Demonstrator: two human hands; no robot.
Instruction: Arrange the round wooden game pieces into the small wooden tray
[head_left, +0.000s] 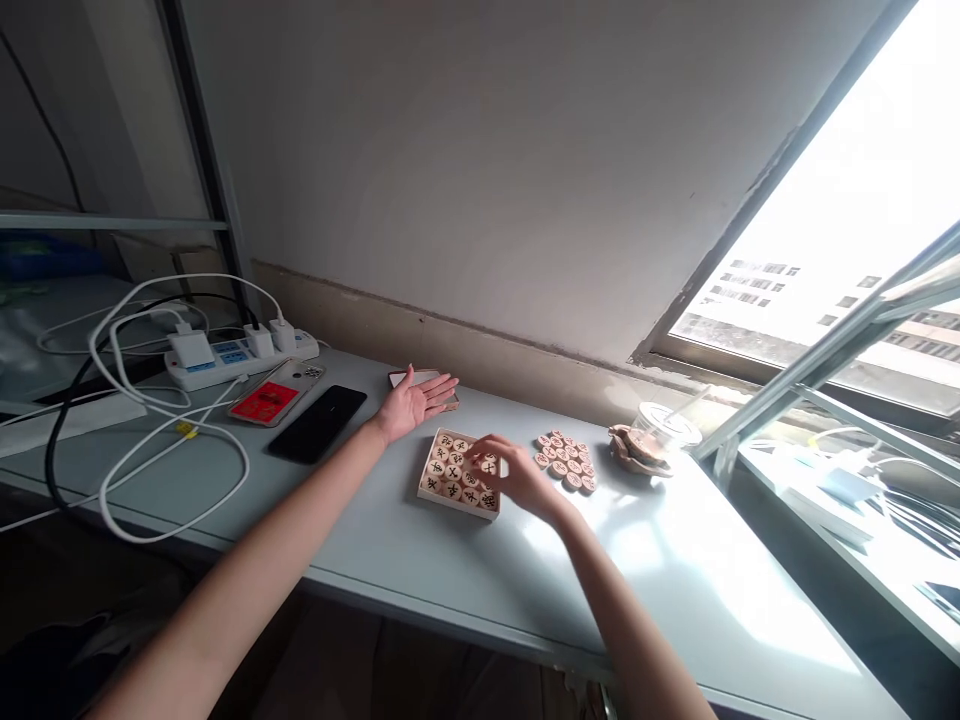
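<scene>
I'm likely handling pieces [454,473] in the box [455,505], left hand [411,405] wide, right hand [517,475] narrow, its hold beyond telling, next needing a delicate touch.

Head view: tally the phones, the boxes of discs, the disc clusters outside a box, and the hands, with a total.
Phones: 2 (black phone, red-backed phone)
Boxes of discs: 1 (box)
Disc clusters outside a box: 1 (cluster)
Hands: 2 (left hand, right hand)
Total: 6
</scene>
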